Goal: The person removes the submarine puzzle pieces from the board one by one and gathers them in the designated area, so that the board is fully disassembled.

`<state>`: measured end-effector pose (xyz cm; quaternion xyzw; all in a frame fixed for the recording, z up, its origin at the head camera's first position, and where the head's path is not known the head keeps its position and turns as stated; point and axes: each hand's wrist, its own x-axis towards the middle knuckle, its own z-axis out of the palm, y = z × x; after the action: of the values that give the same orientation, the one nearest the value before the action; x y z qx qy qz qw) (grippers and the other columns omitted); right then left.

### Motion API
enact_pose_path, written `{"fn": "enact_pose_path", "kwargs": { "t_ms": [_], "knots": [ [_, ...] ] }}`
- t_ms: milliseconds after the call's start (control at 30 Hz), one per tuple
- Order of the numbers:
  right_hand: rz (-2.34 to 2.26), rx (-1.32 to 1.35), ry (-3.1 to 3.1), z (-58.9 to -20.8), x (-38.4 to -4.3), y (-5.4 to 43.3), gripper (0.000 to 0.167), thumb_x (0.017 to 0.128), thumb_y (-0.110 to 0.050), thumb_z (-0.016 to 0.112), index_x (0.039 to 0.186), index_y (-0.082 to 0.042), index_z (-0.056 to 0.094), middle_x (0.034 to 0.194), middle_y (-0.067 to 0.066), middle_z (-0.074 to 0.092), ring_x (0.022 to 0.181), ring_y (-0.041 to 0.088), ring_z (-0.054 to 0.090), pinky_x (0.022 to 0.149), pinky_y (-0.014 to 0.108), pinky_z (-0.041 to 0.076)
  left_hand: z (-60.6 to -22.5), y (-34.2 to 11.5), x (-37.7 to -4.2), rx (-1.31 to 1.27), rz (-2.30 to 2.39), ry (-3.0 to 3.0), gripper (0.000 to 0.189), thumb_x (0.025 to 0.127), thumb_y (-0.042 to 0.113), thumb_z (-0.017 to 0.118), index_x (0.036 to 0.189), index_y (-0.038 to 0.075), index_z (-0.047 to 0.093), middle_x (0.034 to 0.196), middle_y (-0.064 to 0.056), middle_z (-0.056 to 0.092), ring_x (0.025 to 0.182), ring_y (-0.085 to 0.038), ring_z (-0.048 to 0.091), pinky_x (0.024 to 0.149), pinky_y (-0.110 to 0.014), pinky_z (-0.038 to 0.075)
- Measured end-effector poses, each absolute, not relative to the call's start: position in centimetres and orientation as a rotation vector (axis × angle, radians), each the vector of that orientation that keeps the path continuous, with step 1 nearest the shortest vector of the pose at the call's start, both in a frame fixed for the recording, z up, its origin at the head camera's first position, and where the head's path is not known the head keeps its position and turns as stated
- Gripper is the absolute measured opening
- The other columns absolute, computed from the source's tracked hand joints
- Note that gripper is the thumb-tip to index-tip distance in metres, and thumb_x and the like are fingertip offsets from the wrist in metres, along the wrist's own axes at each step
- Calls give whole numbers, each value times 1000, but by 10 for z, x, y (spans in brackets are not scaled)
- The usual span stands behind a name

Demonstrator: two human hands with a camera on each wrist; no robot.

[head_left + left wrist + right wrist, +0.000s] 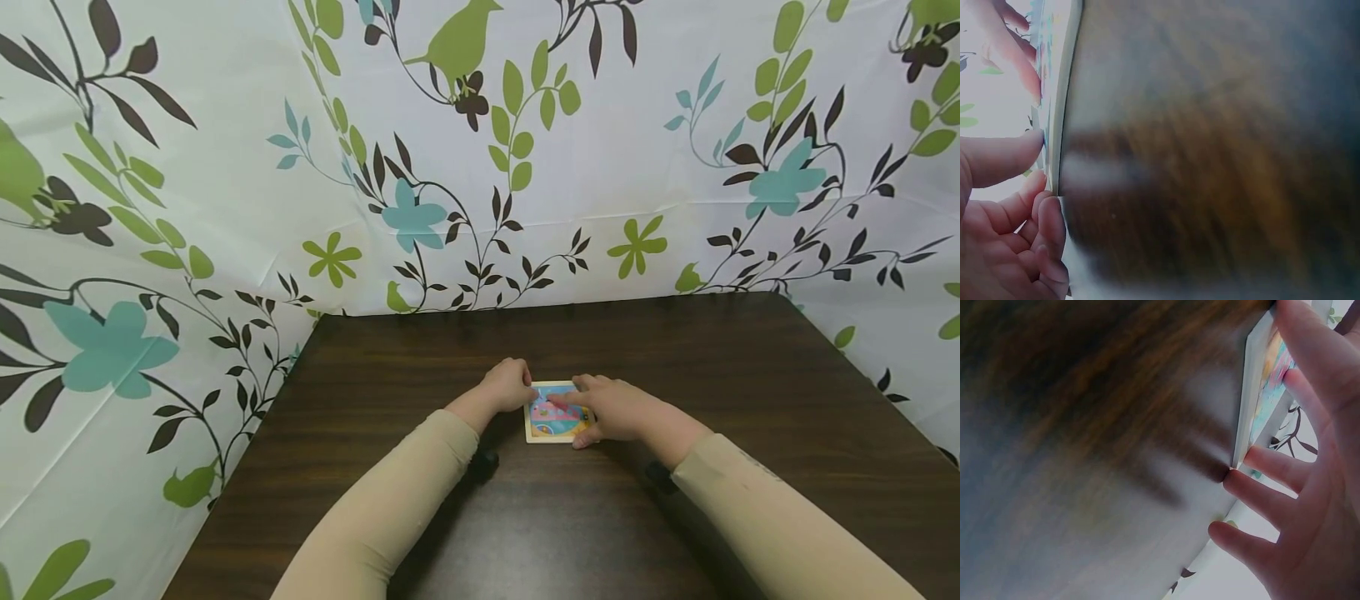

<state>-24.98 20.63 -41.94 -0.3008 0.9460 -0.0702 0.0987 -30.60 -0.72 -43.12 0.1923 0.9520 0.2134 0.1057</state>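
A small square picture puzzle board (553,440) with a pale wooden border lies flat on the dark table. Its face is blue with pink and yellow shapes, partly hidden by fingers. My left hand (506,385) is at its left edge; in the left wrist view the thumb (1010,159) rests on the face while curled fingers hold the edge near a corner. From the right reaches my right hand (617,408), fingers mostly straight and spread. Its index finger touches the picture and its thumb is at the near right corner. The right wrist view shows other fingertips beside the border (1244,406).
A dark wood-grain table (540,533) extends around the board. Behind it and along the sides hangs a white cloth (570,167) printed with leaves, birds and flowers. Dark straps show under both wrists.
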Motion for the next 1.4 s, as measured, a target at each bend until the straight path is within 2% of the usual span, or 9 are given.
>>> {"fn": "enact_pose_path", "kwargs": {
  "t_ms": [267, 567, 1167, 1300, 1400],
  "knots": [
    [-221, -879, 2795, -421, -251, 206, 81, 76, -54, 79, 146, -28, 50, 147, 25, 39, 130, 48, 41, 97, 66, 36, -433, -5, -312, 562, 615, 2821, 20, 89, 23, 74, 83, 10, 60, 79, -1, 54, 75, -17, 52, 70, -31, 44],
    [-235, -913, 2772, -423, -252, 208, 83, 77, -54, 77, 149, -23, 47, 155, 14, 35, 136, 45, 35, 102, 63, 33, -433, -4, -313, 554, 618, 2817, 20, 88, 22, 74, 82, 10, 60, 78, 0, 55, 73, -17, 52, 66, -30, 44],
    [-264, -898, 2766, -419, -250, 207, 82, 77, -50, 80, 148, -23, 48, 154, 15, 37, 134, 47, 36, 100, 65, 34, -434, -6, -314, 563, 681, 2804, 19, 86, 20, 76, 80, 9, 61, 74, -1, 56, 70, -17, 52, 62, -29, 42],
    [-261, -893, 2764, -420, -250, 207, 83, 77, -51, 79, 148, -23, 47, 154, 15, 37, 134, 46, 36, 100, 66, 34, -431, -7, -315, 576, 707, 2798, 17, 84, 16, 74, 77, 7, 62, 73, -2, 57, 69, -18, 54, 63, -30, 46],
    [-263, -884, 2763, -420, -251, 208, 83, 77, -51, 79, 149, -23, 47, 154, 15, 36, 134, 46, 35, 99, 66, 34, -426, -8, -313, 589, 734, 2794, 14, 83, 11, 71, 73, 7, 61, 69, -2, 56, 64, -17, 54, 59, -30, 46]
  ]
}}
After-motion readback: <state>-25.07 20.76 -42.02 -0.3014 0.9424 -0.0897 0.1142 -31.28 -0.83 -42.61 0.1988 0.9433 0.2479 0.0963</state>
